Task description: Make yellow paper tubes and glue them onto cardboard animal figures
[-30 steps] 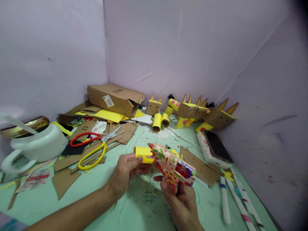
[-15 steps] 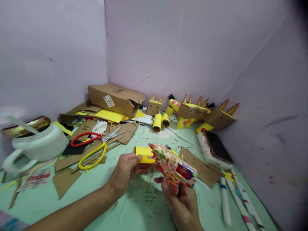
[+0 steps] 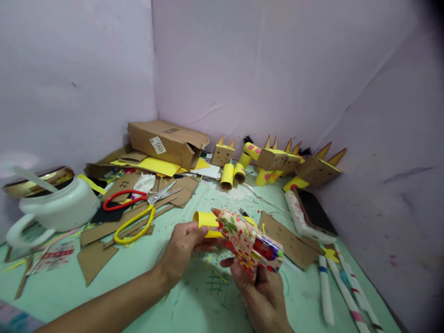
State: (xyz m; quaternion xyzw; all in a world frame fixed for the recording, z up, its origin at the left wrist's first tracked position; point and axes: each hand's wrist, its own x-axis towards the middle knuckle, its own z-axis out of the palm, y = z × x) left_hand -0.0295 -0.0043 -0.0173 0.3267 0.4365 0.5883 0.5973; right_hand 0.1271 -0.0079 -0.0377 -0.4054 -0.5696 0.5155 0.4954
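Observation:
My left hand (image 3: pixel 185 247) pinches a yellow paper tube (image 3: pixel 205 218), thumb on its near side, with the open end toward the left. In my right hand (image 3: pixel 265 296) is a glue gun (image 3: pixel 243 236) covered in floral-patterned wrap. Its brownish nozzle points left and overlaps the tube in view; whether the tip touches the tube, I cannot tell. The gun's body hides the right part of the tube. Behind the hands, two similar yellow tubes (image 3: pixel 227 175) sit near a spotted cardboard head (image 3: pixel 222 155) with two pointed yellow horns.
Scissors (image 3: pixel 151 200) with red and yellow handles lie over cardboard scraps (image 3: pixel 95 263) on the left, near a white pot (image 3: pixel 64 208). A cardboard box (image 3: pixel 166 141) stands behind. Right are yellow animal figures (image 3: pixel 274 159), a phone (image 3: pixel 315 208), flat cardboard (image 3: pixel 287 238) and white rolled sticks (image 3: pixel 326 291).
The glue gun's nozzle has shifted slightly left and down against the yellow tube in view. Both hands keep their holds, and the rest of the table looks the same.

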